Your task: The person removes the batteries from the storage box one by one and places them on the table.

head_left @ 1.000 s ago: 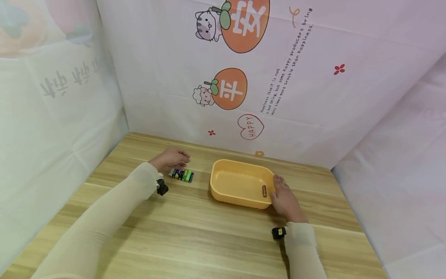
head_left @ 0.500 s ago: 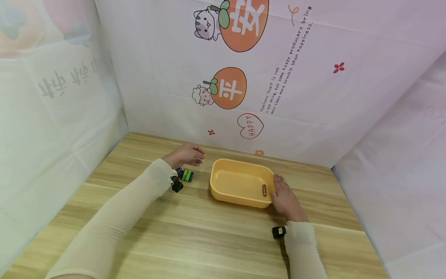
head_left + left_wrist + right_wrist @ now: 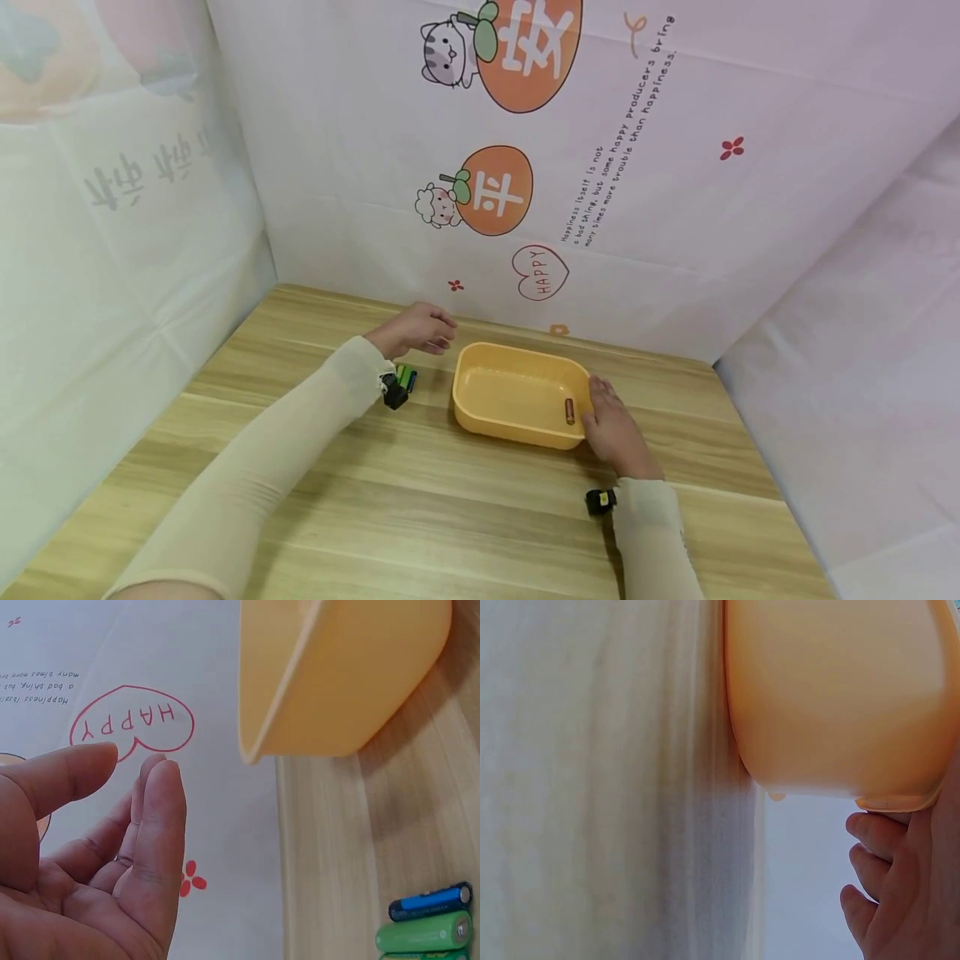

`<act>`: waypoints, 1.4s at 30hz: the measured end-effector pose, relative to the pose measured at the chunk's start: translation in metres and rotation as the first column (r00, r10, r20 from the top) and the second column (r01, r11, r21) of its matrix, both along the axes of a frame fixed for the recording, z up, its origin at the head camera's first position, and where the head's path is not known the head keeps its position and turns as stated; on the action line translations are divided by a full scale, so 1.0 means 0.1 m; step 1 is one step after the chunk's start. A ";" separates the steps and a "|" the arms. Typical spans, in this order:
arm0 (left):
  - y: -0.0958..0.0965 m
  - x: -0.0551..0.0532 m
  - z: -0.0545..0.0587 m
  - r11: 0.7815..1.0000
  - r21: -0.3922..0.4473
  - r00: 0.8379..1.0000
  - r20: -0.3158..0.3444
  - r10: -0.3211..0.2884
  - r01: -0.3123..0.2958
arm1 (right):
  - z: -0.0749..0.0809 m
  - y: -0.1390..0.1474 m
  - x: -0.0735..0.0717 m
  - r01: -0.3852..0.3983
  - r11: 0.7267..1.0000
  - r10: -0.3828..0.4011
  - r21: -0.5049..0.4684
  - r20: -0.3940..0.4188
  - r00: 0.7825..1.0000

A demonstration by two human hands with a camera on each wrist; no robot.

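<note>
My left hand (image 3: 422, 328) hovers beyond the left end of a yellow plastic basin (image 3: 472, 419), near the back wall. In the left wrist view, the thumb and fingers (image 3: 161, 825) are bent loosely with a gap between them, and no object shows there. Below that wrist lies a row of batteries, partly hidden by the sleeve and wrist camera; a green battery (image 3: 427, 931) and a blue battery (image 3: 431, 901) show. My right hand (image 3: 618, 429) rests along the basin's right end, its fingers fairly straight against the outside. A reddish-brown battery (image 3: 569, 411) lies inside the basin at its right.
Under everything is a wood-grain table (image 3: 450, 517). A white printed cloth (image 3: 360, 167) rises behind its back edge, and plainer cloth sheets stand at the left and right sides.
My left hand has moved from beside the battery row to the right, toward the basin. Its wrist now covers more of the batteries. The right hand and the basin have stayed put.
</note>
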State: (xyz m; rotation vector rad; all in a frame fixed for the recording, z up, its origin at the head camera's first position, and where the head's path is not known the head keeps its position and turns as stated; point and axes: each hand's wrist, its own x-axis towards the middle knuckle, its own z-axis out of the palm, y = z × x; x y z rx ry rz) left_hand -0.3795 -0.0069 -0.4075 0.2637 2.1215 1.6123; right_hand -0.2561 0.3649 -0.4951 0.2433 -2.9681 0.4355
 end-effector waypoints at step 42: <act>0.72 0.08 -0.14 0.989 0.105 0.991 0.071 -0.116 0.108 | 0.01 0.00 0.01 -0.001 1.000 0.001 -0.015 0.010 1.000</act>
